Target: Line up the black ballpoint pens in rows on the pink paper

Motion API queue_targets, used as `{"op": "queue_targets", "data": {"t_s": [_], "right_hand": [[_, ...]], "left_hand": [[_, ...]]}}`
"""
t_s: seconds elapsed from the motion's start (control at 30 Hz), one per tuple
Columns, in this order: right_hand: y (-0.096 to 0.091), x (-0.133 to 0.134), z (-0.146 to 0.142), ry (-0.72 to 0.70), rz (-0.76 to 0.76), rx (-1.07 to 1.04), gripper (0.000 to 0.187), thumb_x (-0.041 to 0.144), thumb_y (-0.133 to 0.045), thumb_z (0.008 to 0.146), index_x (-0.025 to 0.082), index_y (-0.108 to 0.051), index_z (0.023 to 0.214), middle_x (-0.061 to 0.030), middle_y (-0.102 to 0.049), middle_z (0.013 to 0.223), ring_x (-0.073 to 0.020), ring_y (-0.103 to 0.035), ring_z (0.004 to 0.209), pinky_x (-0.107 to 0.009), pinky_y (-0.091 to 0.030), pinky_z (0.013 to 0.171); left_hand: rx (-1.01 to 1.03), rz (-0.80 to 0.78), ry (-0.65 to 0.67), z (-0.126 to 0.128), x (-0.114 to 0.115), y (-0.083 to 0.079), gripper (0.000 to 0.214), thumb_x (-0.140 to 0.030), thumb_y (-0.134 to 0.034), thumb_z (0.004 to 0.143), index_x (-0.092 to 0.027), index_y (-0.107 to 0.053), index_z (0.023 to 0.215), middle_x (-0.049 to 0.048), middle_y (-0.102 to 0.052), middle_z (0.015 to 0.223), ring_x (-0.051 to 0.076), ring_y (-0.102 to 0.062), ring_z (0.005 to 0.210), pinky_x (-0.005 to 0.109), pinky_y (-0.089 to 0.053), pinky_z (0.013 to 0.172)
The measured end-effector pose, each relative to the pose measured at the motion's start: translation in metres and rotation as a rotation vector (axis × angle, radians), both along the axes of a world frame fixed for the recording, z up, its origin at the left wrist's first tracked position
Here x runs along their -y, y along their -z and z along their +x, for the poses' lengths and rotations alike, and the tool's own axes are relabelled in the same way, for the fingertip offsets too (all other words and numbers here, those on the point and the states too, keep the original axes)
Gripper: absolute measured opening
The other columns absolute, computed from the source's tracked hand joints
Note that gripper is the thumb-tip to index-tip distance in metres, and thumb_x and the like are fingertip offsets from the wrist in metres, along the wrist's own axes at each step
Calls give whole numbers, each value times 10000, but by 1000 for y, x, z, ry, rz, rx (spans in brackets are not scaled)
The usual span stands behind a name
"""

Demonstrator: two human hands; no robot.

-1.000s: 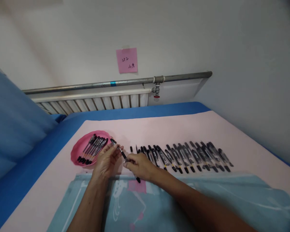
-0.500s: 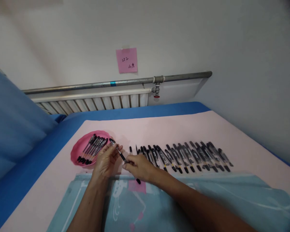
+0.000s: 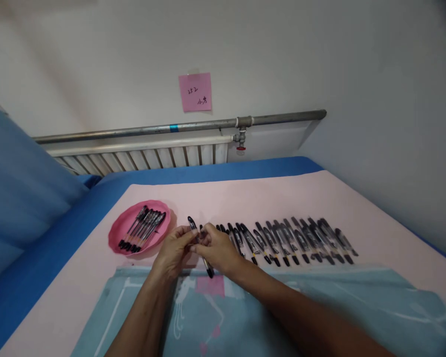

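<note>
A clear-barrelled pen with black ends (image 3: pixel 209 270) slants between my hands over the near edge of the pink mat. My left hand (image 3: pixel 174 250) is closed, pinching its upper part just below the black top. From the other side my right hand (image 3: pixel 219 250) is closed too, thumb and curled fingers on the barrel, hiding its middle. To the left, a pink scalloped dish (image 3: pixel 115 225) holds several similar pens (image 3: pixel 143 228) lying side by side. A long row of loose pens (image 3: pixel 282 240) lies right of my right hand, which covers the row's left end.
The pink mat (image 3: pixel 223 198) lies on a blue surface (image 3: pixel 223 170). A light-blue printed cloth (image 3: pixel 141 302) covers the near side. Behind are a radiator (image 3: pixel 163 157), a metal pipe (image 3: pixel 134 133) with a red-handled valve (image 3: pixel 241 148), and a pink note (image 3: pixel 195 92). A blue curtain (image 3: pixel 18 188) hangs left.
My left hand has moved right, away from the dish, closer to my right hand. The pen's top has moved right with it, and the pen's span looks shorter and steeper.
</note>
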State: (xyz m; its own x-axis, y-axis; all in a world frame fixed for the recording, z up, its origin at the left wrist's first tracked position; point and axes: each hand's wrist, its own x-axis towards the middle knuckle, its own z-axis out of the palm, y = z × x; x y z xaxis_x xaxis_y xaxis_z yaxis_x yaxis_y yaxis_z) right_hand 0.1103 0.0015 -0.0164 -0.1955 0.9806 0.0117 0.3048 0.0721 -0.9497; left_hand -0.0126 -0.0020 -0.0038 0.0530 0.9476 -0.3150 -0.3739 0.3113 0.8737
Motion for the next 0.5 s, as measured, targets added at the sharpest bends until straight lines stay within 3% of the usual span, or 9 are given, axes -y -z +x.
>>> {"op": "queue_targets", "data": {"t_s": [0.13,0.27,0.37,0.5], "right_hand": [[2,-2,1,23,14,29,173,229,-609,637,195,-458,716,67,-497,579,-89,-474,542,-183,-333,482],[4,-2,2,-16,68,-17,174,260,-601,675,194,-475,775,59,-512,599,-88,-483,549,-187,-357,506],[3,-2,3,-41,116,-67,173,294,-562,732,195,-490,854,59,-501,584,-89,-479,537,-195,-360,513],[3,-4,5,-36,130,-73,143,312,-534,760,193,-508,835,55,-484,575,-92,-476,533,-204,-359,515]], "left_hand": [[-31,-18,52,4,3,0,172,-198,-747,572,-106,-618,639,20,-612,592,69,-512,484,170,-371,458],[-39,24,-36,1,1,-5,190,-202,-752,547,-110,-613,639,32,-619,601,109,-555,533,214,-434,528],[-49,138,-249,-14,-5,-14,198,-223,-723,578,-147,-592,705,-7,-613,643,104,-566,582,225,-458,601],[-245,431,-711,-42,-10,-28,205,-291,-640,679,-202,-571,851,-30,-620,791,104,-584,728,221,-457,706]]}}
